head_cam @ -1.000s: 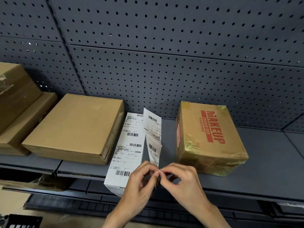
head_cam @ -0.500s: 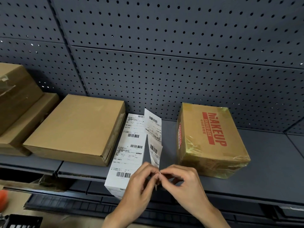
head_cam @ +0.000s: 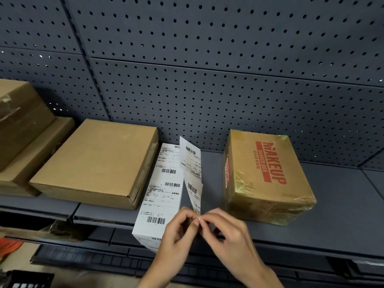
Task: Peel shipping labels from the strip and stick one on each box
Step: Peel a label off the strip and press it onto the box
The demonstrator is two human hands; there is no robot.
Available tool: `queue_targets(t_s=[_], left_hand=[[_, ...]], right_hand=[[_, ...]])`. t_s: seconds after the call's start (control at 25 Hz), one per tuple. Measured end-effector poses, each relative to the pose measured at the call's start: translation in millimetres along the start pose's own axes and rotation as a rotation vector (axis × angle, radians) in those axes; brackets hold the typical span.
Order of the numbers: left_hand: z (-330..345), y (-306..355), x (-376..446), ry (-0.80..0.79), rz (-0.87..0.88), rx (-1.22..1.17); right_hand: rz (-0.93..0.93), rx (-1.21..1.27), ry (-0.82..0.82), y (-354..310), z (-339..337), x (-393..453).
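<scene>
A white strip of shipping labels [head_cam: 164, 188] lies folded on the grey shelf [head_cam: 342, 204] between two boxes, and its near end hangs over the shelf's front edge. One part of the strip [head_cam: 192, 169] stands up from the fold. My left hand [head_cam: 176, 235] and my right hand [head_cam: 226, 231] meet at the lower end of that raised part, fingertips pinching its corner. A flat plain cardboard box [head_cam: 97, 161] lies left of the strip. A taped box printed MAKEUP in red [head_cam: 268, 177] stands to the right.
Two stacked cardboard boxes [head_cam: 22, 129] sit at the far left of the shelf. A dark perforated panel [head_cam: 207, 69] forms the back wall. Below the shelf are a dark grid tray [head_cam: 87, 258] and something orange [head_cam: 8, 246] at the lower left.
Both hands stay together at the lower corner of the raised labels, working it with small finger movements. The strip and boxes have not moved.
</scene>
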State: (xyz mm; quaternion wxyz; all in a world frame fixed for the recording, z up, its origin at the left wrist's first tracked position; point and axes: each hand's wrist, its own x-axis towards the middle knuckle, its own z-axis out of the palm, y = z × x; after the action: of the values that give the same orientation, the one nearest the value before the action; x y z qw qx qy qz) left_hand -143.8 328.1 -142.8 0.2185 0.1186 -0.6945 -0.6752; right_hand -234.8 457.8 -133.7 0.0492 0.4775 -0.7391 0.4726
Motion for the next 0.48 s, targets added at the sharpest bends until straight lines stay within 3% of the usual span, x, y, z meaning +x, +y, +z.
queue_targets(t_s=[0.16, 0.28, 0.48], left_hand=[[-5.1, 2.7, 1.4, -0.003, -0.2, -0.295], [-7.6, 0.6, 1.5, -0.019, -0.164, -0.232], [-7.2, -4.5, 1.9, 0.014, -0.278, -0.407]], right_hand=[[-0.124, -0.157, -0.044, 1.6, -0.8, -7.2], [-0.153, -0.177, 0.007, 3.3, 2.1, -13.2], [-0.167, -0.196, 0.092, 6.2, 1.4, -15.8]])
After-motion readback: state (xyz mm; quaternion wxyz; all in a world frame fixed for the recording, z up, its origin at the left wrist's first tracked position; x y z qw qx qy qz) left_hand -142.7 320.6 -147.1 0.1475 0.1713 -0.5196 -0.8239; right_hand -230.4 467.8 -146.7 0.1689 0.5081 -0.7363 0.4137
